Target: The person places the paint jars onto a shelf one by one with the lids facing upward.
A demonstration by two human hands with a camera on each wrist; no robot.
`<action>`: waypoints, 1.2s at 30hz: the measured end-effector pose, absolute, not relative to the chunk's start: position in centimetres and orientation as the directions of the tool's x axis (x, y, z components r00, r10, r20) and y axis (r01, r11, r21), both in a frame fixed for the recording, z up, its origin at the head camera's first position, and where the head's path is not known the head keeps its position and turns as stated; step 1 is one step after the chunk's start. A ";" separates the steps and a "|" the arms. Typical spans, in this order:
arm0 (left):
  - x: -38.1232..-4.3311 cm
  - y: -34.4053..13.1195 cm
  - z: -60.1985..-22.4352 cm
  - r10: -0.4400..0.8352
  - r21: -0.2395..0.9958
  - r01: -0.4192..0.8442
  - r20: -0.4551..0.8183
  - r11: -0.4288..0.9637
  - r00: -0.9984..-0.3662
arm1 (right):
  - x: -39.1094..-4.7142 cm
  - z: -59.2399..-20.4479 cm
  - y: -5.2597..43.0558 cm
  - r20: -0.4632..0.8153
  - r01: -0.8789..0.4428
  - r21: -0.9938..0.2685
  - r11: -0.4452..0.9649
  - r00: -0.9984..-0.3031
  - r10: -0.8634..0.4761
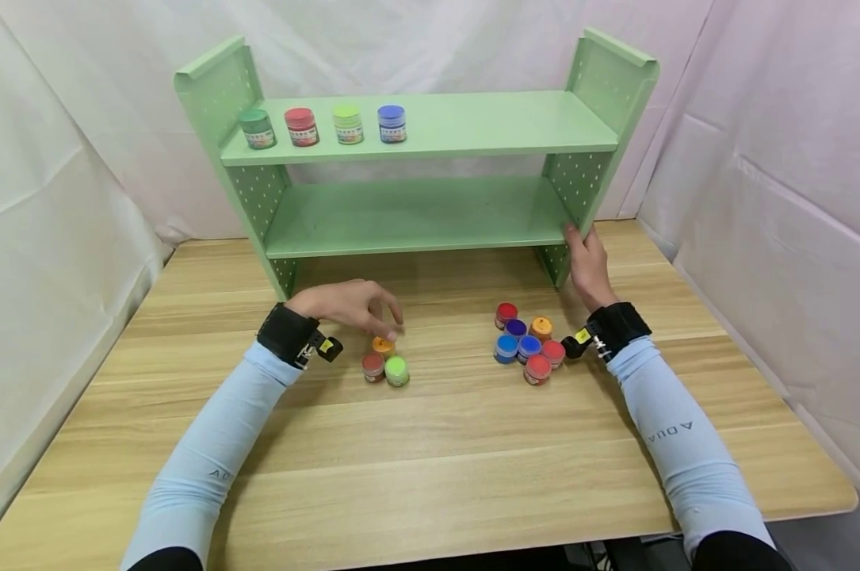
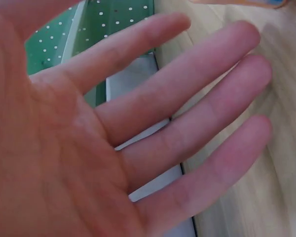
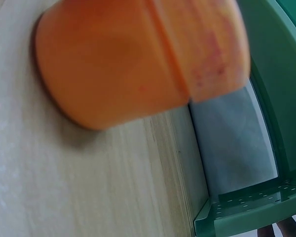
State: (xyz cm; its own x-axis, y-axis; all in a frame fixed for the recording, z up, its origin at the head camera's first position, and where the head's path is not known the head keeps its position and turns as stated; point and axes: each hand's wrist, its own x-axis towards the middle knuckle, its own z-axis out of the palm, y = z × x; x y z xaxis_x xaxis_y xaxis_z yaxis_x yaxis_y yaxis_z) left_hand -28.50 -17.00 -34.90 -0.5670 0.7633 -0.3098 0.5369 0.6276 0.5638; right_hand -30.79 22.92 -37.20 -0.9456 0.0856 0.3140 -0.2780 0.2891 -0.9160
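My left hand [image 1: 354, 305] hovers palm down just over a small group of paint jars, closest to the orange jar [image 1: 383, 346]. Beside that jar stand a brown jar [image 1: 373, 366] and a light green jar [image 1: 397, 370]. The left wrist view has the fingers [image 2: 177, 98] spread and nearly straight, with nothing held. At the lower right of the green shelf unit [image 1: 487, 123], my right hand [image 1: 590, 270] grips its side panel [image 1: 601, 127], thumb toward the inside. An orange jar [image 3: 123, 64] fills much of the right wrist view; a few fingertips [image 3: 288, 228] show at its corner.
A dark green jar [image 1: 258, 129], a red jar [image 1: 302, 127], a light green jar [image 1: 347, 124] and a blue jar [image 1: 391, 124] line the upper shelf's left half. Several red, blue, purple and orange jars cluster near the right wrist on the wooden table [image 1: 430, 460]. White cloth [image 1: 779, 159] surrounds it.
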 end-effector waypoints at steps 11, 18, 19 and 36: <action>-28.5 -16.7 -35.6 0.791 0.558 0.578 -0.283 0.596 -0.542 | -32.8 -39.3 23.8 0.321 -0.269 -0.911 0.313 -0.939 0.127; -28.3 -16.7 -35.4 0.778 0.571 0.547 -0.309 0.612 -0.547 | -33.0 -39.4 23.8 0.329 -0.284 -0.914 0.290 -0.936 0.122; -28.3 -16.7 -35.4 0.778 0.573 0.546 -0.310 0.611 -0.546 | -33.0 -39.4 23.8 0.328 -0.284 -0.915 0.288 -0.937 0.121; -28.5 -16.7 -35.3 0.773 0.566 0.566 -0.226 0.600 -0.593 | -33.2 -39.5 24.0 0.301 -0.253 -0.918 0.306 -0.945 0.123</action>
